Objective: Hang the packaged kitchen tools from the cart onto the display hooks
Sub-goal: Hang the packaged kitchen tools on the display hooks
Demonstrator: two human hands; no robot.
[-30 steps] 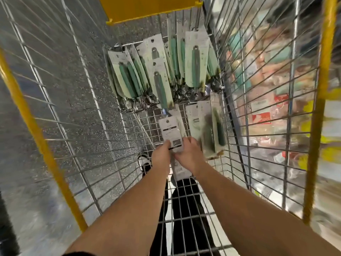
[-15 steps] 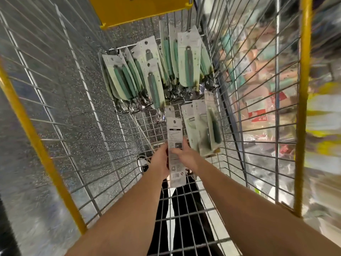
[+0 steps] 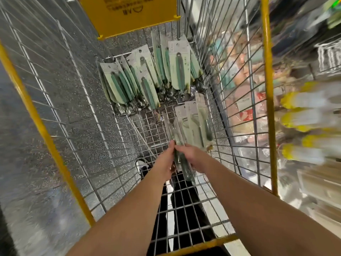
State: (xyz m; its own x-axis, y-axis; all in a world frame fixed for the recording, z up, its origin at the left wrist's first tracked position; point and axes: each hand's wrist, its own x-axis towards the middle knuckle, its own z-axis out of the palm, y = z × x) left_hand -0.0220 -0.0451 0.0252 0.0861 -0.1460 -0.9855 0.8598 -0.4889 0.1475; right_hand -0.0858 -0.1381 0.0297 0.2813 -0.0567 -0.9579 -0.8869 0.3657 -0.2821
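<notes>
1. Left hand (image 3: 165,161) and right hand (image 3: 193,156) both grip one packaged tool (image 3: 181,159), held edge-on low inside the wire cart (image 3: 239,100)
2. More packaged tools (image 3: 147,78) lean against the cart's far end

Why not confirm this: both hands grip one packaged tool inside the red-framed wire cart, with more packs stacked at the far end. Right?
Wrong on one point: the cart frame is yellow, not red, as the head view shows. Both hands, left and right, do grip one packaged tool, with more packs beyond.
</notes>
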